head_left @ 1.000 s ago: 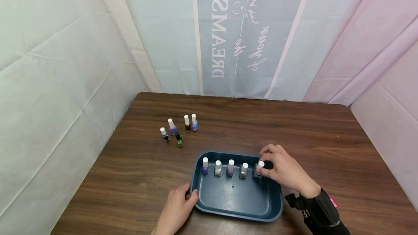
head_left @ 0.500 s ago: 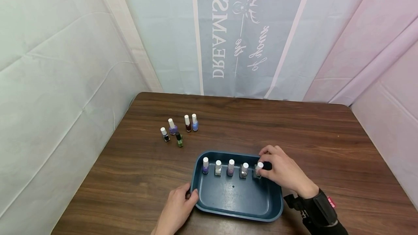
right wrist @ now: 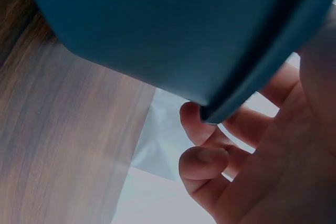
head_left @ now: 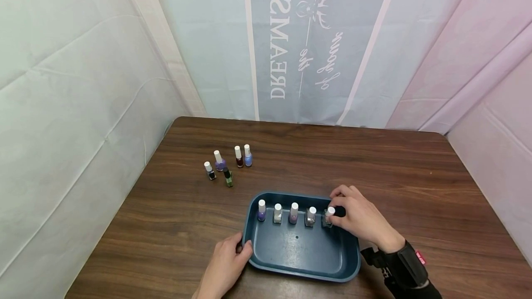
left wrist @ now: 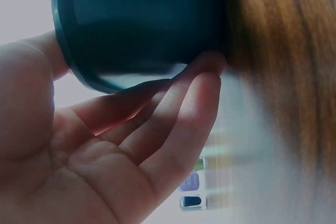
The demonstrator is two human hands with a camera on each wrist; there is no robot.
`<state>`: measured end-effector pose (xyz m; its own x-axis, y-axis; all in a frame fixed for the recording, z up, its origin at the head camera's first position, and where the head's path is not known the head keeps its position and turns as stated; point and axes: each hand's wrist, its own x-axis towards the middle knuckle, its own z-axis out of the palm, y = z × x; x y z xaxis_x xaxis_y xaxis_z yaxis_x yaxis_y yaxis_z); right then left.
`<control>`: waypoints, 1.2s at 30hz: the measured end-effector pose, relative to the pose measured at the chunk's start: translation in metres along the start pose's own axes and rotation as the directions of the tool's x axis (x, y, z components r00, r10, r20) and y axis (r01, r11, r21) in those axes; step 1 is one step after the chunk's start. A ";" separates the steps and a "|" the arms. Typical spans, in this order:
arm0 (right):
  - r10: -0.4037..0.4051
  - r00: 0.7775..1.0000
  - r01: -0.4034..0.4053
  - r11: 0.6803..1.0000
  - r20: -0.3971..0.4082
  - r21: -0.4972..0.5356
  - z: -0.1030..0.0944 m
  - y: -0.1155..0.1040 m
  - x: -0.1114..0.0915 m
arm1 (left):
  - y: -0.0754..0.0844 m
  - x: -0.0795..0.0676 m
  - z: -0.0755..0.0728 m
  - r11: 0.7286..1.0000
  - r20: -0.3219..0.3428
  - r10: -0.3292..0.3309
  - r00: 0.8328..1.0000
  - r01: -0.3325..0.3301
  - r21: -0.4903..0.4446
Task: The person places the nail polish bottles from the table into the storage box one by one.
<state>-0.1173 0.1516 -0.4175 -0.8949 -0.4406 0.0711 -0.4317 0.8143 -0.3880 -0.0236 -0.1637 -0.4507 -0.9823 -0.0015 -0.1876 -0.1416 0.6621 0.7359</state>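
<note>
My left hand [head_left: 226, 262] grips the left side of a dark blue tray [head_left: 297, 262], thumb over the rim. In the left wrist view its fingers press the outer wall. At the tray's far right corner, my right hand [head_left: 363, 218] pinches a nail polish bottle [head_left: 326, 220] with a white cap between thumb and finger. That bottle ends a row of white-capped ones along the far wall: a purple bottle [head_left: 261, 211], a whitish bottle [head_left: 277, 214], a mauve bottle [head_left: 293, 214] and a clear-grey bottle [head_left: 310, 218]. In the right wrist view the tray wall hides the pinched bottle.
Several more nail polish bottles stand at the back left of the wooden table [head_left: 158, 225]: green with black cap [head_left: 228, 179], black [head_left: 210, 172], violet [head_left: 220, 163], dark red [head_left: 238, 158] and light blue [head_left: 248, 157]. Fabric curtains [head_left: 199, 36] surround the table's back and sides.
My right hand and the pinched bottle have shifted very slightly left, toward the row. The left hand, the tray and the other bottles look unchanged.
</note>
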 end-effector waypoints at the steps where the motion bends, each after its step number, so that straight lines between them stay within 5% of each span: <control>1: 0.000 1.000 0.000 1.000 0.001 0.000 0.000 0.000 0.000 | 0.000 0.000 0.000 1.000 0.003 -0.003 1.000 0.003 -0.002; 36: 0.027 1.000 -0.028 1.000 0.011 0.012 0.007 0.003 -0.003 | 0.000 0.000 0.000 1.000 0.016 -0.019 1.000 0.019 -0.011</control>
<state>-0.1153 0.1531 -0.4257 -0.9051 -0.4223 0.0500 -0.4055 0.8214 -0.4011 -0.0242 -0.1638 -0.4504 -0.9773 -0.0024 -0.2119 -0.1619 0.6537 0.7392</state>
